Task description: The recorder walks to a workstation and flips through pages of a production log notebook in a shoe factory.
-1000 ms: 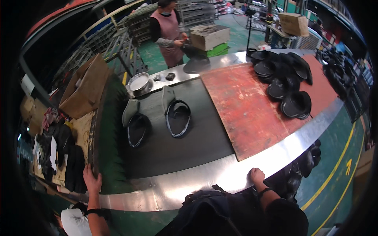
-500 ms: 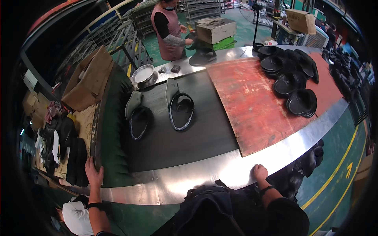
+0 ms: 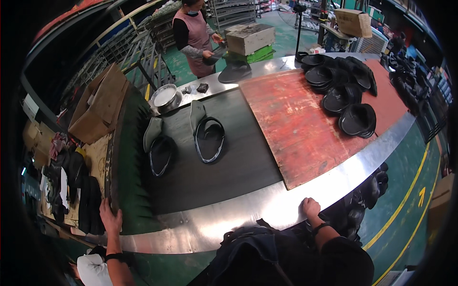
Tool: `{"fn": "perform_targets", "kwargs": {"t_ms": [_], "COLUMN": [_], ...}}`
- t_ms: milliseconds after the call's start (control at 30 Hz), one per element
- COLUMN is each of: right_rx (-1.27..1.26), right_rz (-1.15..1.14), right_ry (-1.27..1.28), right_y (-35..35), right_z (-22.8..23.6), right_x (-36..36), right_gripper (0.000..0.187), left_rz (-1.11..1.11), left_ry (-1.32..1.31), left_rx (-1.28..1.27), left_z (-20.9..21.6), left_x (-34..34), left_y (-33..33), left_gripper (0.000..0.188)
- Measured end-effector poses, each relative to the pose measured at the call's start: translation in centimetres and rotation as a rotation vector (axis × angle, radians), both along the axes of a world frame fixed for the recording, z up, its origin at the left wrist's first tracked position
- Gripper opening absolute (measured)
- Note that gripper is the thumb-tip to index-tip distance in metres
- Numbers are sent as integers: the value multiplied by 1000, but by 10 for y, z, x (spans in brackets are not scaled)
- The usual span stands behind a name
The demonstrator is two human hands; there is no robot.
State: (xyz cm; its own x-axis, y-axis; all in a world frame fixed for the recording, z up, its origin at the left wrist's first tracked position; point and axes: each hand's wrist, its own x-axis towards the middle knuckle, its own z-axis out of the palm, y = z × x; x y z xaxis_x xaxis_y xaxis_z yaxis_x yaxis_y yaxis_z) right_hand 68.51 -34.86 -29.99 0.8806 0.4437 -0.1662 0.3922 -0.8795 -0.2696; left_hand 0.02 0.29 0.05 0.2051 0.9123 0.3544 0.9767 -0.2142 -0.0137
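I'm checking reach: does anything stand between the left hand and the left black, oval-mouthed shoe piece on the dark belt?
Yes: in this view, a dark green fringed panel, left of the belt, separates the left hand from that shoe piece.

I look through one head-worn wide fisheye, facing forward and down across a long worktop edged in silver metal. Its near side is close, with the bare left hand and bare right hand low in view; farther off stands a co-worker in a pink apron.
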Motion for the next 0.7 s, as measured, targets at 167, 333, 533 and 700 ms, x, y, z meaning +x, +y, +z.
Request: {"fn": "perform_targets", "kwargs": {"t_ms": [167,333,533,700], "right_rx": [-12,2,-22,9], "right_rz": [1,12,-10,7], "right_ry": [1,-3,31,-39], "right_y": [-1,0,2,0], "right_z": [0,-1,7,-3], "right_x": [-1,-1,-2,-1], "right_gripper": [41,41,42,38], "left_rz": [2,-6,4,10], "left_ry": [11,17,-5,-11], "left_rx": [-2,12,-7,-13], "left_z": [-6,-2,1,2], "left_x": [-4,-6,1,0], "left_y": [3,1,-1,-1], "left_gripper": [73,74,74,74]}}
